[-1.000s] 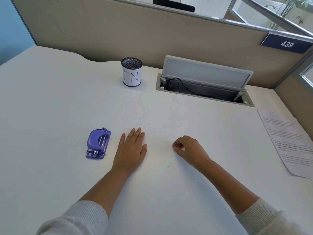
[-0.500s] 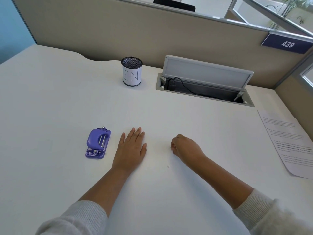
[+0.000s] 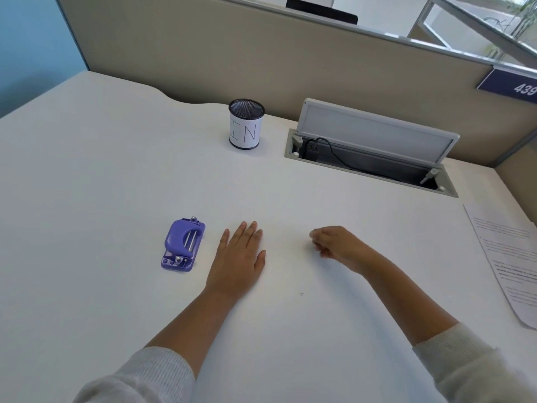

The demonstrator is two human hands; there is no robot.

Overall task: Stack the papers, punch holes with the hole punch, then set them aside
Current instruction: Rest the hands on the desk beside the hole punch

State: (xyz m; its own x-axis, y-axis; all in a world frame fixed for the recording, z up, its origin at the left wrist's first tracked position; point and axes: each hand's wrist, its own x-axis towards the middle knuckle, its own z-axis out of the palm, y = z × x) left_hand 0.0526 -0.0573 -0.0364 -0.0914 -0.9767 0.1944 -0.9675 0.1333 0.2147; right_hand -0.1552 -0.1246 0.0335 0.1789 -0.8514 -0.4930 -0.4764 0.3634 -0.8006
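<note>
Thin, floppy printed papers lie at the desk's right edge; pinch an edge. Left hand lies flat and open, right hand loosely curled, empty.

A wide white surface fills most of the view, its far edge cut in a shallow wave. Toward the back stands a black mesh pen cup, upright, wrapped in a white label with "IN" written on it by hand. Just to its right a cable hatch is sunk into the surface, its grey lid propped open and leaning back toward the beige partition. A black cable and a plug sit in the hatch's left end. On the partition's right end hangs a dark blue plate reading "439". A blue wall stands at far left. A tiny white speck lies on the near surface.
</note>
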